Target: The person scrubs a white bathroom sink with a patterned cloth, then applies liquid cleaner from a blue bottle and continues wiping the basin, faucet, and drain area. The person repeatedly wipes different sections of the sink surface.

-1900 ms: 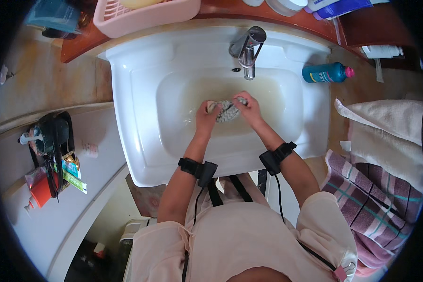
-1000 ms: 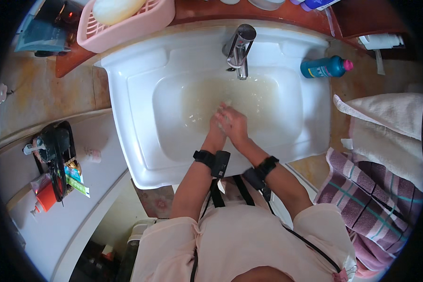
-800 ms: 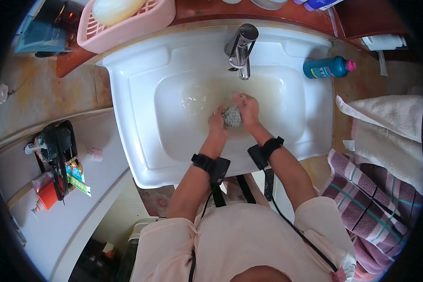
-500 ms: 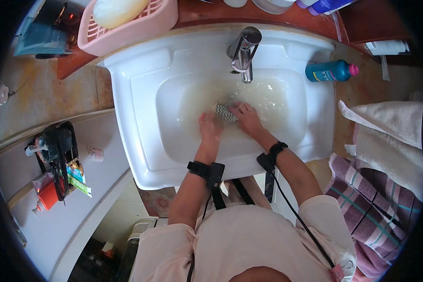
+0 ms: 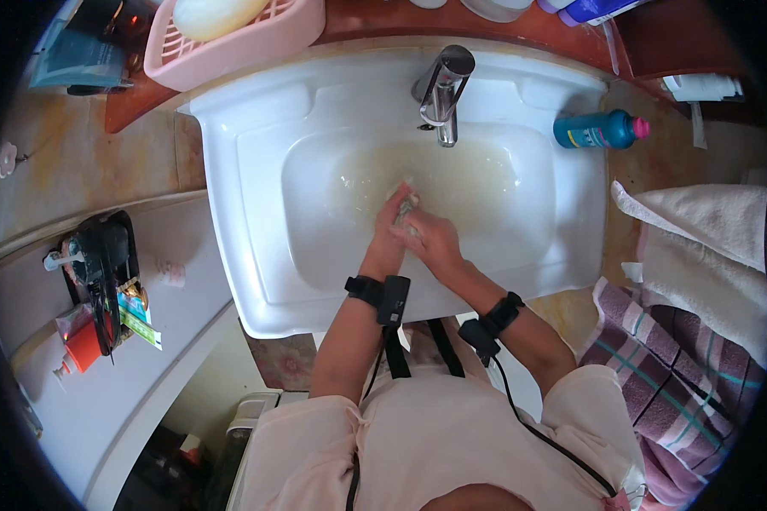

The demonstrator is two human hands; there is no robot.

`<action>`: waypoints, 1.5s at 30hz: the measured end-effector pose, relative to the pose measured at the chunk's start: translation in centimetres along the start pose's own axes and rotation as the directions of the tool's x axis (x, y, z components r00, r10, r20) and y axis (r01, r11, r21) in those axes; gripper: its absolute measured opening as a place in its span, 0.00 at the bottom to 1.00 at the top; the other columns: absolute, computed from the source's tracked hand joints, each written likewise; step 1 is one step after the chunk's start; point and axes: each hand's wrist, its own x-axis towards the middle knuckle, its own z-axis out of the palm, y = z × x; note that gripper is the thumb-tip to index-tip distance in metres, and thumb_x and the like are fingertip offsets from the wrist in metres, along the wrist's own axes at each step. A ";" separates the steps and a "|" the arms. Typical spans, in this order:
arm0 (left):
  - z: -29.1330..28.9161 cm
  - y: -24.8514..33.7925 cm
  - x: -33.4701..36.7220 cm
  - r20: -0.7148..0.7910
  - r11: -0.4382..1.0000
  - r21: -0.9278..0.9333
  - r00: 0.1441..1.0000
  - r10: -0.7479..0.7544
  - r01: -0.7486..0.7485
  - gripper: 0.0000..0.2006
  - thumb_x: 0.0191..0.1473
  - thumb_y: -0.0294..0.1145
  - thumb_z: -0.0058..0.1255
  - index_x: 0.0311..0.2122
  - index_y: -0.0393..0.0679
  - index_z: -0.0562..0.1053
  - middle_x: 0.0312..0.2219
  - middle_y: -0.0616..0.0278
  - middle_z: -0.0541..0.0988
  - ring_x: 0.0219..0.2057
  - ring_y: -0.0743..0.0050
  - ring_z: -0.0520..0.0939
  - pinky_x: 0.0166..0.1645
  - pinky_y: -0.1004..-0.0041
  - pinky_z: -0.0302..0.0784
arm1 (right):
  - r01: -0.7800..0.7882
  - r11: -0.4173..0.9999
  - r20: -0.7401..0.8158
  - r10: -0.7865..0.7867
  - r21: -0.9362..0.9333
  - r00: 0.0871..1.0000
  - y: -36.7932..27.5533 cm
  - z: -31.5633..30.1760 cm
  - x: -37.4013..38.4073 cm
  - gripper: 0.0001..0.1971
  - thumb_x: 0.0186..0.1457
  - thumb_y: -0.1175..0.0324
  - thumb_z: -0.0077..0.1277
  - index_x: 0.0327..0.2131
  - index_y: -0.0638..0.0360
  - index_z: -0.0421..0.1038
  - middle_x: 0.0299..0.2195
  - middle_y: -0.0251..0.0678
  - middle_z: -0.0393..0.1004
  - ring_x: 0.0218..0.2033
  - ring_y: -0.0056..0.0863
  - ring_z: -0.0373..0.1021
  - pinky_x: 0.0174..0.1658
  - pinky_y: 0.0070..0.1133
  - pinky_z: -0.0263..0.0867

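My left hand [image 5: 387, 220] and my right hand [image 5: 435, 241] are together over the middle of the white sink [image 5: 256, 247]. Pressed between them is a small, wet-looking cloth [image 5: 406, 207] with a dark-and-white pattern, bunched up and mostly covered by my fingers. The fingers of both hands close around it. Cloudy, yellowish water [image 5: 469, 175] lies in the basin beneath. Above the far side of the water stands the chrome faucet [image 5: 444, 94], and no stream shows from its spout.
A teal bottle with a pink cap [image 5: 601, 129] lies on the sink's right rim. At the far left, a pink soap dish [image 5: 239, 55] holds a pale bar. White [image 5: 699, 230] and plaid purple [image 5: 673, 375] towels hang at right; a black caddy [image 5: 102, 264] is at left.
My hands have come together and drawn slightly nearer to me. The cloth, spread with its zigzag showing before, is now bunched between them.
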 end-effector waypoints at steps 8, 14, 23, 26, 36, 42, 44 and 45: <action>0.9 -3.3 0.2 -0.510 0.999 -0.039 0.860 -0.009 -0.013 0.13 0.57 0.42 0.53 0.39 0.43 0.72 0.34 0.63 0.76 0.35 0.69 0.77 0.39 0.63 0.76 | -0.251 0.966 -0.165 0.238 -0.063 0.957 9.1 1.8 3.0 0.08 0.59 0.61 0.51 0.33 0.55 0.72 0.28 0.44 0.75 0.29 0.50 0.72 0.32 0.38 0.67; -4.3 -1.5 -0.7 -0.477 0.994 -0.099 0.879 -0.009 -0.043 0.22 0.58 0.39 0.54 0.56 0.52 0.63 0.44 0.58 0.74 0.41 0.55 0.79 0.38 0.56 0.79 | -0.113 0.963 -0.138 0.081 -0.243 0.987 13.5 1.9 1.1 0.13 0.54 0.69 0.54 0.45 0.54 0.71 0.39 0.48 0.73 0.40 0.47 0.72 0.41 0.36 0.68; 0.6 0.4 -2.9 -0.490 0.982 0.060 0.863 -0.126 0.178 0.30 0.59 0.42 0.53 0.63 0.52 0.56 0.53 0.56 0.70 0.49 0.56 0.75 0.49 0.60 0.76 | -0.185 0.966 0.155 0.214 -0.180 0.965 8.0 1.6 1.5 0.21 0.45 0.76 0.57 0.47 0.54 0.72 0.46 0.44 0.71 0.45 0.47 0.70 0.46 0.34 0.69; 2.4 2.9 -4.7 -0.102 0.991 0.096 0.992 -0.079 0.089 0.25 0.63 0.36 0.49 0.62 0.47 0.59 0.56 0.56 0.68 0.54 0.62 0.73 0.56 0.65 0.72 | -0.048 0.996 0.406 0.076 -0.079 0.911 3.6 0.1 0.3 0.14 0.52 0.73 0.54 0.44 0.58 0.71 0.42 0.45 0.74 0.43 0.47 0.71 0.44 0.36 0.68; 6.7 2.5 -2.2 0.036 0.969 -0.248 0.999 0.004 0.005 0.19 0.66 0.48 0.41 0.46 0.40 0.70 0.39 0.59 0.78 0.44 0.68 0.78 0.50 0.66 0.75 | -0.367 0.891 -0.292 0.438 0.267 0.850 0.7 0.2 0.3 0.17 0.63 0.56 0.46 0.44 0.61 0.71 0.40 0.49 0.76 0.40 0.49 0.73 0.42 0.35 0.69; 10.1 4.1 -1.5 -0.314 0.963 -0.253 0.949 0.014 -0.098 0.21 0.62 0.53 0.43 0.32 0.43 0.72 0.25 0.61 0.77 0.28 0.67 0.78 0.37 0.67 0.77 | -0.477 0.851 -0.356 0.526 0.222 0.773 -0.1 1.9 0.0 0.24 0.66 0.50 0.39 0.44 0.66 0.71 0.29 0.49 0.76 0.35 0.44 0.74 0.39 0.35 0.67; 10.7 4.6 -1.8 -0.311 0.963 -0.249 0.950 0.021 -0.103 0.18 0.59 0.51 0.50 0.28 0.45 0.70 0.22 0.62 0.76 0.22 0.67 0.76 0.29 0.69 0.74 | -0.416 0.791 -0.296 0.571 0.449 0.766 -0.4 1.2 0.5 0.25 0.67 0.50 0.39 0.43 0.67 0.72 0.26 0.44 0.74 0.31 0.35 0.72 0.35 0.32 0.67; 10.9 4.9 -1.9 -0.247 0.963 -0.239 0.967 0.060 -0.120 0.17 0.58 0.49 0.50 0.27 0.45 0.69 0.21 0.62 0.75 0.21 0.69 0.75 0.28 0.69 0.72 | -0.368 0.740 -0.265 0.584 0.564 0.767 -0.6 0.9 0.8 0.26 0.67 0.50 0.39 0.43 0.68 0.73 0.25 0.41 0.74 0.29 0.30 0.72 0.33 0.30 0.67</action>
